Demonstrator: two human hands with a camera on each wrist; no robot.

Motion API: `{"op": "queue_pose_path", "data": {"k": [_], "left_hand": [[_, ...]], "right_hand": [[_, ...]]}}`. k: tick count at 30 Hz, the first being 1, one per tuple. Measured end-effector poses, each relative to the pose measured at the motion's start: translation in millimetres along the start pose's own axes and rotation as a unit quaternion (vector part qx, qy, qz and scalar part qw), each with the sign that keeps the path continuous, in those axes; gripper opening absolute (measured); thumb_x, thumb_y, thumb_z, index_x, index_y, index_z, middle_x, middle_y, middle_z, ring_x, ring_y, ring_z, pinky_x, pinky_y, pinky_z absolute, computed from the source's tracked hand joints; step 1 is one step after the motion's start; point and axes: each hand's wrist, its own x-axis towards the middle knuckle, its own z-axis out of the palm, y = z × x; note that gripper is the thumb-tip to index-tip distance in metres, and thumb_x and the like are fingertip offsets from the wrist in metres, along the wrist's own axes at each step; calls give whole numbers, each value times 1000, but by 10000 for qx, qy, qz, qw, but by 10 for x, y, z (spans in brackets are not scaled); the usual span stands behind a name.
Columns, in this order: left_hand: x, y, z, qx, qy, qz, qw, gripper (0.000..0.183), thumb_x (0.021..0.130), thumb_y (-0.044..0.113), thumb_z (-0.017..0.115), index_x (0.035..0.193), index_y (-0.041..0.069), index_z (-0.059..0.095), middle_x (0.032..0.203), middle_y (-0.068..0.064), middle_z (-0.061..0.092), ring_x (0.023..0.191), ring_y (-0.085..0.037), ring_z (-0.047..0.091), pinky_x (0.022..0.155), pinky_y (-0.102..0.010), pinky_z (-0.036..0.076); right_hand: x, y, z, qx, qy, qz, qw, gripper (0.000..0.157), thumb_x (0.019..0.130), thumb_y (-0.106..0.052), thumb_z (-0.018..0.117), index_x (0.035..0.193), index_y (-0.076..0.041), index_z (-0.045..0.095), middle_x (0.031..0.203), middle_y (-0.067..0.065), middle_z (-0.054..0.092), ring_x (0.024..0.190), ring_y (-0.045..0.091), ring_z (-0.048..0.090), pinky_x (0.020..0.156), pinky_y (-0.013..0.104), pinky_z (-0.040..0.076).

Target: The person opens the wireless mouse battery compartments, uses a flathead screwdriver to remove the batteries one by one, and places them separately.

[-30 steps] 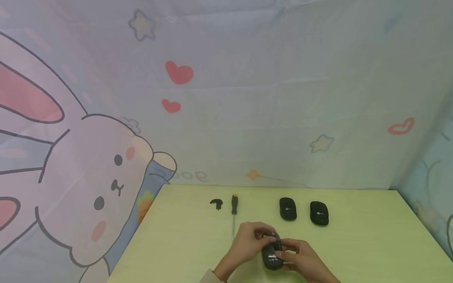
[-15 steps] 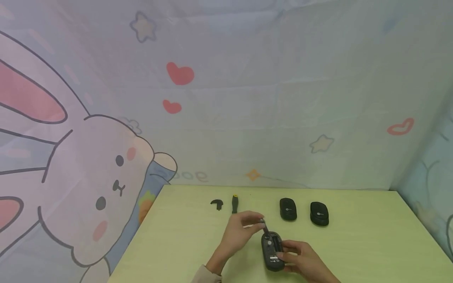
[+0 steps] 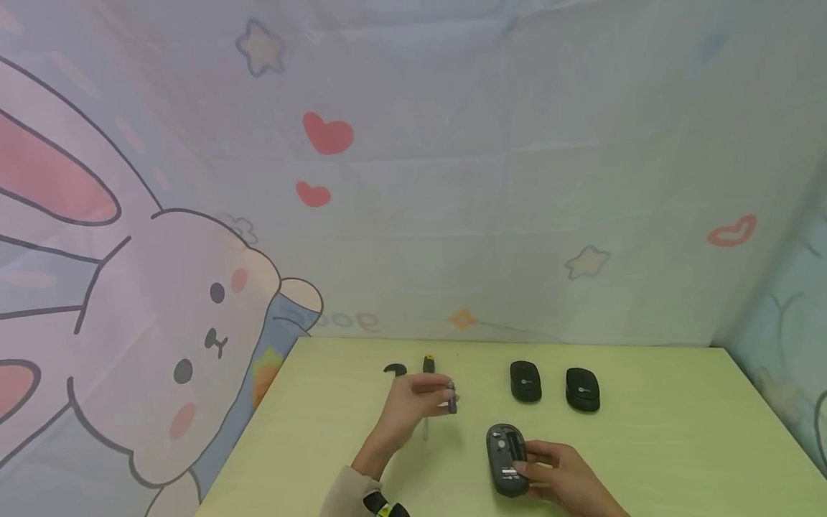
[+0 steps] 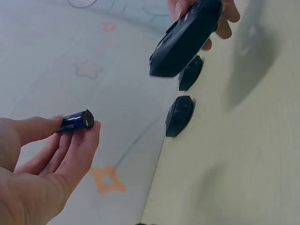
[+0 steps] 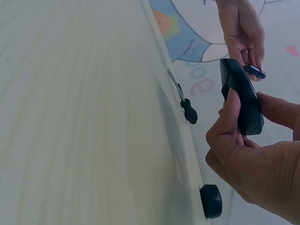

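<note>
My left hand (image 3: 407, 409) pinches a small dark cylindrical battery (image 4: 75, 122) between thumb and fingers, raised above the table. In the head view the battery (image 3: 452, 399) is left of and apart from the mouse. With my right hand (image 3: 558, 470) I grip a black computer mouse (image 3: 507, 463) by its right side. Its underside faces up, showing a white label and an uncovered dark slot. The right wrist view has the mouse (image 5: 246, 101) held between thumb and fingers.
Two more black mice, one in the middle (image 3: 526, 382) and one further right (image 3: 583, 390), stand at the back of the table (image 3: 678, 431). A screwdriver (image 3: 428, 364) and a curved black plastic piece (image 3: 395, 369) lie behind my left hand, partly covered by it.
My left hand has drawn the battery up out of the mouse and carried it left, away from it. The right hand has shifted slightly right, still holding the mouse.
</note>
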Motion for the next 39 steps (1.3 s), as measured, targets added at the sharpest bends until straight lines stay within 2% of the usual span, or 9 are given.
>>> {"op": "queue_pose_path", "data": {"k": [4, 12, 18, 26, 32, 35, 39], "left_hand": [[43, -38, -164, 58, -31, -22, 10000, 39, 100, 12, 72, 132, -8, 66, 130, -28, 69, 106, -20, 76, 95, -39, 65], [117, -63, -510, 222, 331, -41, 9992, 35, 100, 10, 71, 130, -8, 68, 127, -29, 71, 110, -29, 76, 93, -40, 66], [215, -132, -797, 235, 613, -374, 9971, 35, 101, 7, 69, 133, -9, 66, 128, -28, 71, 110, -32, 77, 96, -40, 65], [336, -357, -1181, 281, 1299, -848, 9875, 34, 100, 3, 69, 130, -12, 66, 127, -29, 71, 102, -23, 78, 91, -38, 67], [387, -435, -1368, 804, 1715, -1063, 9761, 30, 100, 4, 69, 126, -11, 69, 127, -30, 70, 100, -24, 78, 90, -39, 67], [426, -486, -1430, 1002, 1754, -1077, 9735, 30, 101, 4, 68, 126, -12, 69, 127, -31, 70, 101, -26, 77, 91, -41, 67], [492, -553, -1470, 1033, 1769, -1141, 9721, 30, 101, 3, 68, 126, -13, 68, 128, -33, 69, 103, -30, 76, 89, -39, 67]], "right_hand": [[-7, 7, -43, -8, 68, 98, 9999, 76, 96, -23, 78, 149, 17, 42, 141, 28, 56, 106, 17, 64, 92, 39, 65], [-28, 15, -129, 98, -85, 2, 9999, 80, 98, -26, 77, 151, 19, 38, 146, 34, 52, 108, 17, 67, 94, 40, 65], [-57, 23, -165, 223, -212, -171, 9994, 79, 99, -24, 75, 151, 21, 35, 146, 34, 53, 107, 17, 68, 92, 39, 65], [-101, 5, -168, 273, -204, -201, 9992, 77, 100, -23, 74, 151, 21, 35, 143, 31, 56, 105, 16, 68, 90, 37, 65], [-129, 18, -205, 348, -339, -355, 9982, 77, 100, -23, 73, 151, 21, 35, 143, 29, 57, 106, 16, 69, 91, 37, 65], [-144, 17, -230, 371, -329, -346, 9982, 79, 100, -23, 73, 152, 21, 34, 142, 27, 58, 106, 16, 69, 91, 37, 65], [-168, 17, -256, 378, -291, -334, 9983, 80, 100, -23, 73, 152, 22, 33, 142, 27, 59, 106, 16, 69, 91, 37, 65]]}}
